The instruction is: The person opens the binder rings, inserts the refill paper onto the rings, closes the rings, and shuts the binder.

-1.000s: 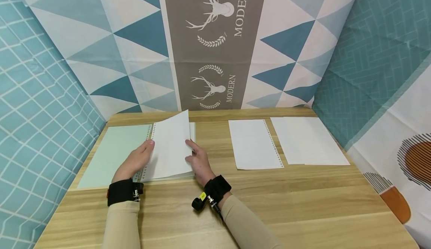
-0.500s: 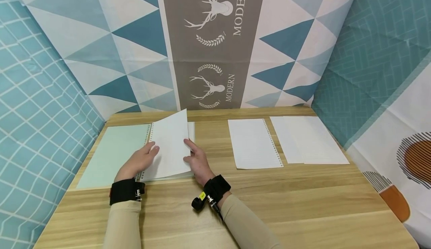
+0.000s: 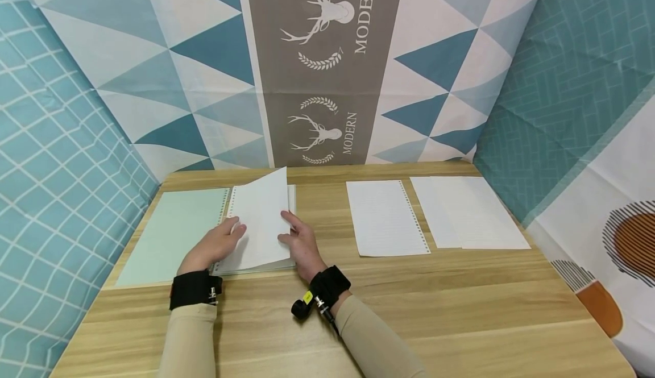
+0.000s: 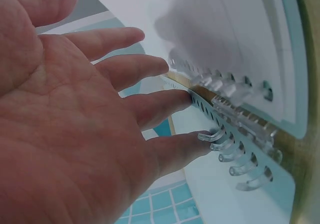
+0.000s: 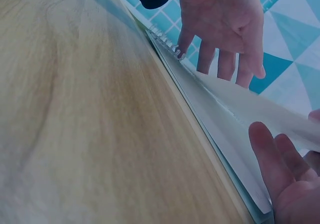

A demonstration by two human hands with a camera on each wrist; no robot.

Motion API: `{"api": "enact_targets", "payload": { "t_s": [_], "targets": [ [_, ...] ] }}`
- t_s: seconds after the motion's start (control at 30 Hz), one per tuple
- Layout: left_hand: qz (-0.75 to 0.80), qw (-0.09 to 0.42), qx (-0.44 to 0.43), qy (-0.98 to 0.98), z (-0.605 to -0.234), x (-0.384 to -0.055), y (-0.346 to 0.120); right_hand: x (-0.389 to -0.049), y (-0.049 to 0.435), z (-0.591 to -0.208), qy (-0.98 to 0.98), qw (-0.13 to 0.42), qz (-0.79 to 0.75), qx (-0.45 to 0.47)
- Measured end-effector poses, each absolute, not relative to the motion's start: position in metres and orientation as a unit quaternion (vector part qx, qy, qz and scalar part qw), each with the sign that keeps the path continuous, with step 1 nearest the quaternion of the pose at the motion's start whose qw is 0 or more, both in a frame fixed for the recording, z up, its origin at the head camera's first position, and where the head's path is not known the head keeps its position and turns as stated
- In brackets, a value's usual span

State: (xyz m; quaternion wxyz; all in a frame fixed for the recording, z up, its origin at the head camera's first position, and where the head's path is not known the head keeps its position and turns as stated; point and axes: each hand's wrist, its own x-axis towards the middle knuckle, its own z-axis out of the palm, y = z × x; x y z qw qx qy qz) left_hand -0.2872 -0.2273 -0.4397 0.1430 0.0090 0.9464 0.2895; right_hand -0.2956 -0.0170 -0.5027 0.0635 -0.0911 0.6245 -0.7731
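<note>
A loose-leaf ring notebook lies spread on the table's left side, its pale green cover [image 3: 179,227] flat to the left. My right hand [image 3: 305,251] holds a white sheet [image 3: 261,213] by its right edge, raising it above the pages below. Fingers straight and spread, my left hand [image 3: 215,246] is at the binding, with its thumb over the sheet's left part. In the left wrist view, its fingertips reach the clear plastic rings [image 4: 243,170], whose prongs stand parted. The sheet's punched holes lie along this binding, partly behind the left hand in the head view.
To the right on the wooden table [image 3: 460,304] lies a lined punched sheet [image 3: 388,219]. Beyond it are overlapping white sheets [image 3: 468,213]. Patterned cloths [image 3: 204,71] rise behind and at both sides of the table.
My left hand has slid a little to the right, farther over the sheet's left side. The right hand stays nearly in place, still holding the raised sheet.
</note>
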Motion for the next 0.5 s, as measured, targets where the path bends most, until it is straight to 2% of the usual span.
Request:
{"api": "enact_targets", "payload": {
  "t_s": [0.5],
  "targets": [
    [0.287, 0.149, 0.012, 0.946, -0.4385, -0.2861, -0.2282, -0.295, -0.0159, -0.5026, 0.619, 0.061, -0.775, -0.11]
  ]
}}
